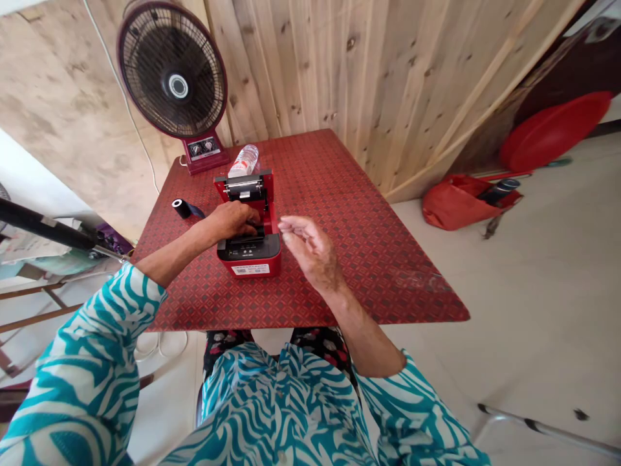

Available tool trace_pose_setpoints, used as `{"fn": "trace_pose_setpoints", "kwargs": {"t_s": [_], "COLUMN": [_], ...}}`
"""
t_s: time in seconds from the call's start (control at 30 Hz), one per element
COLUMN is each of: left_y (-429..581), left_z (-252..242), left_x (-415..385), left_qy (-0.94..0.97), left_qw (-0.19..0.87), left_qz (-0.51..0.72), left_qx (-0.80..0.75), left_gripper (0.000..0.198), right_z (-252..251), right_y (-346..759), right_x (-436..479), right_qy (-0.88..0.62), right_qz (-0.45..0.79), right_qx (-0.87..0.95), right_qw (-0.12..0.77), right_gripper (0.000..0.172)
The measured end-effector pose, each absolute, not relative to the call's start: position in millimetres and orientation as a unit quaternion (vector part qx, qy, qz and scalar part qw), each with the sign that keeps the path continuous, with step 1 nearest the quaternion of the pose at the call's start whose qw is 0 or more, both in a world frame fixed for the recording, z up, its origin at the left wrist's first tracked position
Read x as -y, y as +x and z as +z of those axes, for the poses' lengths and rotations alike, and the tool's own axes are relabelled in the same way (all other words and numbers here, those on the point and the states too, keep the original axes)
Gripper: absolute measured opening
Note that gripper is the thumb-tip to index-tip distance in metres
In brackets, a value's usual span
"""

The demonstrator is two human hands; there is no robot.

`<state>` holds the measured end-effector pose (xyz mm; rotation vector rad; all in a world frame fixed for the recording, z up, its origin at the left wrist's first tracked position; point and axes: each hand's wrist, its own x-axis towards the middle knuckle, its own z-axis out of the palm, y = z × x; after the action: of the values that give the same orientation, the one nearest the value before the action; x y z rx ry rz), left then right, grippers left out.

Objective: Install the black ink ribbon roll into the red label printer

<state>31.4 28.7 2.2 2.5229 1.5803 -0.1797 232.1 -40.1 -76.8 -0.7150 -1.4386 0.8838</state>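
A red and black desktop printer (252, 259) stands on the table with its lid (245, 188) raised and tilted back. My left hand (233, 220) reaches over its left side, fingers bent down into the opening. Its fingertips are hidden inside, so what they touch does not show. Just right of the printer, my right hand (310, 249) is held in the air, fingers loosely curved and thumb a little apart, holding nothing visible. A dark roll with a white core end (179, 207) lies left of the printer, partly behind my left forearm.
A clear plastic bottle (245, 160) lies behind the raised lid. The maroon fan (204, 152) stands at the back left of the red patterned table (378, 259). Wooden boards rise behind. A red bag (449, 204) and red basin (553, 133) are at the right.
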Motion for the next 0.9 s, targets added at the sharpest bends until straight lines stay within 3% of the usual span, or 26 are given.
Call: {"fn": "trace_pose_setpoints", "kwargs": {"t_s": [0.17,0.37,0.53,0.7,0.73,0.83,0.9], "left_y": [2,-29,-37,-27,-25,-19,-17], "left_z": [-1,-25,-39,-41,-43,-54,-62], "left_x": [-7,19,14,6,4,1,-2], "left_qy": [0.824,0.673,0.603,0.569,0.566,0.553,0.545], "left_qw": [0.175,0.235,0.278,0.277,0.277,0.277,0.280], "left_qz": [0.194,0.436,0.517,0.571,0.574,0.589,0.593], "left_qx": [-0.503,-0.549,-0.540,-0.524,-0.523,-0.521,-0.522], "left_gripper": [0.020,0.039,0.047,0.046,0.045,0.042,0.042], "right_z": [-61,-69,-69,-56,-54,-55,-57], "right_y": [225,206,201,207,208,211,210], "right_x": [52,46,46,42,40,34,34], "right_qy": [-0.338,-0.388,-0.390,-0.425,-0.418,-0.375,-0.366], "right_qz": [0.163,0.045,-0.006,-0.022,-0.014,0.008,0.014], "right_qx": [0.797,0.812,0.801,0.791,0.802,0.832,0.830], "right_qw": [0.473,0.433,0.454,0.439,0.426,0.409,0.421], "right_gripper": [0.035,0.019,0.010,0.042,0.040,0.013,0.013]}}
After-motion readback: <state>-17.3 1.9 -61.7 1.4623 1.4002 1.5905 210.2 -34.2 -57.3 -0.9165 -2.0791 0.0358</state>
